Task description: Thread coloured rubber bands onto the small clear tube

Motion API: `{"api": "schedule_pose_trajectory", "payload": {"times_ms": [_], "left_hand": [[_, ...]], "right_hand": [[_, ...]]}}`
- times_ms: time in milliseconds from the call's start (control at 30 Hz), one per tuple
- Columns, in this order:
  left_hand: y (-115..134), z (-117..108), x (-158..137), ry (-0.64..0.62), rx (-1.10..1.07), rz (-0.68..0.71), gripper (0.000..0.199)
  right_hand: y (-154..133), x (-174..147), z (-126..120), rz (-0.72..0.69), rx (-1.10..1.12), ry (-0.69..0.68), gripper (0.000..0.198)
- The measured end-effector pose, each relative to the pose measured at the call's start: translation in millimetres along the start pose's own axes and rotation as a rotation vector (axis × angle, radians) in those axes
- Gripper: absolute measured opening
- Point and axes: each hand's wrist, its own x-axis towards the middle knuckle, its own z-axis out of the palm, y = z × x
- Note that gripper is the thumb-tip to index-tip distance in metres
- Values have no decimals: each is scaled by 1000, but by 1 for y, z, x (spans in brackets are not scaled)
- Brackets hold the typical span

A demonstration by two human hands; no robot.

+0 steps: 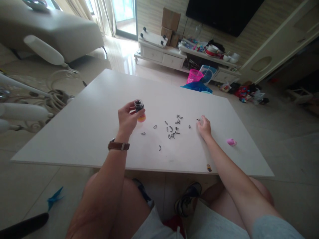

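My left hand is wrapped round a small clear jar, its open mouth up and slightly tilted, above the left part of the white table. Black bands show inside, and the jar's lower part looks pink and yellow. Farther right, my right hand is low over the tabletop, fingers curled, with a small black hair tie at the fingertips. Between the hands lie several loose black hair ties, most in a loose cluster, others scattered singly.
A small pink object lies on the table's right side. Near the front edge is a small yellow and dark piece. Beyond the table stand a pink basket and a white TV cabinet. White-handled equipment stands at left.
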Motion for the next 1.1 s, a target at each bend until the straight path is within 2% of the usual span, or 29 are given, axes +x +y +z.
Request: {"api": "schedule_pose_trajectory", "payload": {"times_ms": [167, 267, 467, 533, 633, 767, 900, 967, 1000, 1100], "left_hand": [[1, 0, -1, 1, 4, -6, 45], [0, -1, 0, -3, -7, -13, 46], [0, -3, 0, -20, -9, -3, 47], [0, -2, 0, -18, -16, -9, 48], [-1, -1, 0, -18, -11, -12, 50], [-1, -3, -1, -28, -9, -27, 53], [-1, -6, 0, -25, -15, -44, 54], [-1, -8, 1, -23, -9, -43, 54], [-1, -8, 1, -21, -7, -38, 53], [-2, -8, 3, -23, -8, -19, 50]], "right_hand": [[-13, 19, -4, -2, -14, -33, 14], [-23, 8, -6, -32, 10, -65, 15], [-48, -39, -2, -146, 137, -195, 22], [-59, -41, 3, -169, 128, -206, 17], [-80, -27, 16, -165, 169, -213, 18], [-104, 7, 32, -177, 137, -298, 24], [-110, 30, 34, -189, -23, -479, 65], [-110, 32, 32, -214, -30, -545, 72], [-110, 31, 31, -224, -5, -565, 65], [-114, 23, 30, -242, 95, -581, 24]]}}
